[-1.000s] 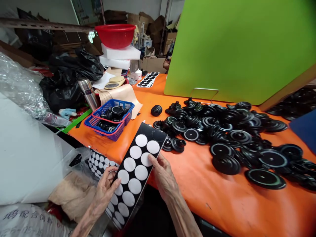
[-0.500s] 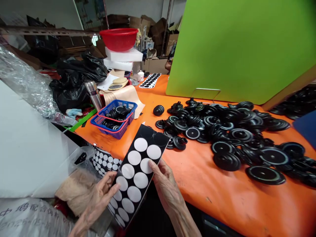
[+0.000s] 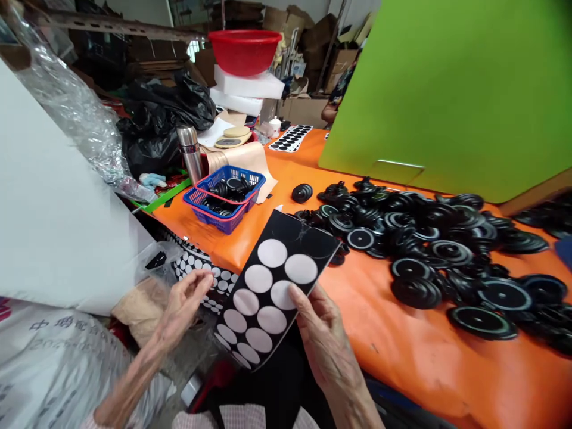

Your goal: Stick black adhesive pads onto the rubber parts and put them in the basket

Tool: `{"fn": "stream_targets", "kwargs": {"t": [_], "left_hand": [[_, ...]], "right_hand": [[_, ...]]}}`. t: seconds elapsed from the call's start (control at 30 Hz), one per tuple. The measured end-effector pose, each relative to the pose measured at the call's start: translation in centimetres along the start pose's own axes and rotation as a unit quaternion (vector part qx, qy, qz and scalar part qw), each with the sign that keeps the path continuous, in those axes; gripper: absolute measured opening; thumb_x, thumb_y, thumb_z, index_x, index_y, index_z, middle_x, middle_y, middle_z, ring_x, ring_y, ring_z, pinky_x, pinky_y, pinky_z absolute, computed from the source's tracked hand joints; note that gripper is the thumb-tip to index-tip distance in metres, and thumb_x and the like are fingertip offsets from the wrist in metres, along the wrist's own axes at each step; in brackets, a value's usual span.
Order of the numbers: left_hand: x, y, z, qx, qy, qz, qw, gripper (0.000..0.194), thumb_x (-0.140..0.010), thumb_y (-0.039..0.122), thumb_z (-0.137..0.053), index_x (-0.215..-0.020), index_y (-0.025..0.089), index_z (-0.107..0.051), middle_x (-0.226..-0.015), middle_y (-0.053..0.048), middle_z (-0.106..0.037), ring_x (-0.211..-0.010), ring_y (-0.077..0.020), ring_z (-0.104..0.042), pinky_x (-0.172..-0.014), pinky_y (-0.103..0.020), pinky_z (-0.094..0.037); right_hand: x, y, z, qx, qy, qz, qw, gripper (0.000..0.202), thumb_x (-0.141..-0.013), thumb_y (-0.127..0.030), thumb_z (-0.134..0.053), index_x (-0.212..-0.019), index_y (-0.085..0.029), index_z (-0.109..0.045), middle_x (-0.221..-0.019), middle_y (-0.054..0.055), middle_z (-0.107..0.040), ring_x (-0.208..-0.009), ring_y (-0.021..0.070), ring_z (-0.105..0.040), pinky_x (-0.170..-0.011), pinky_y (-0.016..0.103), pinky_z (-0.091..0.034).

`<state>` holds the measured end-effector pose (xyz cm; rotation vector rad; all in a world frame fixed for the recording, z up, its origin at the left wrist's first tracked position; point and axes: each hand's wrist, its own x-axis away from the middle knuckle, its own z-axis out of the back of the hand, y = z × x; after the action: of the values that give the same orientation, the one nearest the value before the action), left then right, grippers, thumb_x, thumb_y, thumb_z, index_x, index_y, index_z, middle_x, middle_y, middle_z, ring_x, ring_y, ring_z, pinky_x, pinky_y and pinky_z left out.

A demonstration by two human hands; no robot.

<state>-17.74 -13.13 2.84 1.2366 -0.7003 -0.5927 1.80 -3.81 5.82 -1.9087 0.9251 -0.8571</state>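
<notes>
A black sheet of round white stickers (image 3: 271, 320) tilts in front of me, its top end bare black. My right hand (image 3: 324, 325) grips the sheet's right edge, thumb on the front. Off the sheet's left side, my left hand (image 3: 190, 292) has its fingers drawn together in a pinch; anything between them is too small to make out. Below the table edge, behind my left hand, lie more sheets with white dots (image 3: 192, 262). Round black ribbed parts (image 3: 402, 238) are heaped on the orange table (image 3: 361, 298) to the right of the sheet.
Blue baskets (image 3: 223, 223) with black parts stand beyond the sheet, near a steel flask (image 3: 190, 154). A green board (image 3: 447, 89) rises behind the heap. A red basin (image 3: 245, 53) rests on white foam blocks. Farther back, part of another person's arm (image 3: 330, 112) shows beside the board.
My left hand has let go of the sheet and moved away to its left, its fingers now pinched. My right hand still holds the sheet. The view has shifted left.
</notes>
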Motion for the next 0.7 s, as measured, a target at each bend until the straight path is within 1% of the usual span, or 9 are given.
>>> {"fn": "stream_targets", "kwargs": {"t": [0.1, 0.17, 0.27, 0.33, 0.4, 0.5, 0.57, 0.63, 0.7], "left_hand": [[-1.3, 3.6, -0.3, 0.053, -0.044, -0.097, 0.993, 0.037, -0.085, 0.048, -0.056, -0.109, 0.019, -0.063, -0.103, -0.006, -0.063, -0.097, -0.0185, -0.059, -0.092, -0.033, -0.045], [-2.4, 6.5, -0.6, -0.001, -0.081, -0.219, 0.972, 0.045, -0.082, 0.041, -0.063, -0.123, 0.023, -0.057, -0.109, -0.006, -0.059, -0.098, -0.018, -0.058, -0.092, -0.034, -0.045], [-3.4, 9.6, -0.8, -0.142, -0.135, -0.365, 0.91, 0.037, -0.083, 0.03, -0.063, -0.119, 0.024, -0.062, -0.107, -0.005, -0.059, -0.099, -0.0171, -0.056, -0.094, -0.033, -0.044], [-3.5, 10.4, -0.7, -0.176, -0.169, -0.389, 0.888, 0.026, -0.087, 0.027, -0.057, -0.11, 0.021, -0.066, -0.104, -0.005, -0.062, -0.098, -0.0165, -0.057, -0.091, -0.031, -0.045], [-3.3, 10.5, -0.4, -0.167, -0.188, -0.369, 0.895, 0.022, -0.088, 0.027, -0.056, -0.105, 0.018, -0.066, -0.1, -0.005, -0.065, -0.094, -0.0161, -0.06, -0.086, -0.029, -0.046], [-3.0, 10.4, 0.2, -0.126, -0.208, -0.296, 0.924, 0.02, -0.085, 0.03, -0.059, -0.098, 0.017, -0.068, -0.094, -0.004, -0.067, -0.086, -0.0153, -0.061, -0.078, -0.027, -0.047], [-2.9, 9.6, 0.8, -0.057, -0.212, -0.241, 0.945, 0.026, -0.08, 0.033, -0.066, -0.102, 0.019, -0.067, -0.1, -0.004, -0.064, -0.085, -0.0146, -0.061, -0.078, -0.027, -0.048], [-2.6, 7.5, 1.7, 0.046, -0.165, -0.145, 0.974, 0.04, -0.074, 0.036, -0.072, -0.11, 0.022, -0.063, -0.109, -0.003, -0.061, -0.086, -0.0142, -0.061, -0.081, -0.027, -0.048], [-1.8, 3.7, 2.7, 0.142, -0.062, 0.022, 0.988, 0.046, -0.071, 0.04, -0.075, -0.111, 0.024, -0.06, -0.104, -0.002, -0.06, -0.086, -0.014, -0.061, -0.084, -0.027, -0.047]], "right_hand": [[0.7, 0.8, -1.1, 0.009, -0.027, -0.018, 0.999, 0.05, -0.082, -0.044, -0.066, -0.129, -0.03, -0.057, -0.129, 0.006, -0.063, -0.116, 0.0266, -0.059, -0.093, 0.041, -0.051], [1.0, 1.2, -1.9, 0.011, -0.039, -0.028, 0.999, 0.052, -0.082, -0.044, -0.066, -0.131, -0.03, -0.055, -0.13, 0.005, -0.062, -0.117, 0.0262, -0.058, -0.097, 0.041, -0.049], [1.6, 1.3, -2.8, 0.018, -0.071, -0.027, 0.997, 0.051, -0.082, -0.043, -0.066, -0.131, -0.03, -0.056, -0.133, 0.005, -0.06, -0.121, 0.0256, -0.055, -0.102, 0.042, -0.045], [2.0, 1.3, -3.0, 0.024, -0.085, -0.019, 0.996, 0.049, -0.082, -0.043, -0.066, -0.129, -0.03, -0.058, -0.133, 0.005, -0.06, -0.122, 0.0255, -0.054, -0.104, 0.043, -0.043], [2.3, 1.4, -3.1, 0.027, -0.089, -0.018, 0.995, 0.048, -0.083, -0.042, -0.066, -0.128, -0.03, -0.059, -0.132, 0.004, -0.061, -0.122, 0.0257, -0.055, -0.103, 0.043, -0.044], [2.5, 2.1, -3.4, 0.026, -0.104, -0.038, 0.993, 0.049, -0.084, -0.042, -0.065, -0.13, -0.03, -0.056, -0.133, 0.004, -0.061, -0.121, 0.0255, -0.056, -0.101, 0.042, -0.046], [2.5, 2.2, -3.2, 0.025, -0.089, -0.057, 0.994, 0.051, -0.083, -0.043, -0.065, -0.131, -0.029, -0.055, -0.132, 0.005, -0.061, -0.119, 0.0258, -0.058, -0.098, 0.042, -0.048], [2.6, 1.6, -2.3, 0.034, -0.025, -0.049, 0.998, 0.053, -0.08, -0.044, -0.067, -0.13, -0.029, -0.055, -0.129, 0.005, -0.063, -0.113, 0.0261, -0.062, -0.094, 0.042, -0.052], [2.9, 0.5, -0.3, 0.054, 0.07, -0.008, 0.996, 0.052, -0.079, -0.044, -0.068, -0.128, -0.031, -0.056, -0.128, 0.003, -0.064, -0.108, 0.0246, -0.065, -0.092, 0.04, -0.053]]}}
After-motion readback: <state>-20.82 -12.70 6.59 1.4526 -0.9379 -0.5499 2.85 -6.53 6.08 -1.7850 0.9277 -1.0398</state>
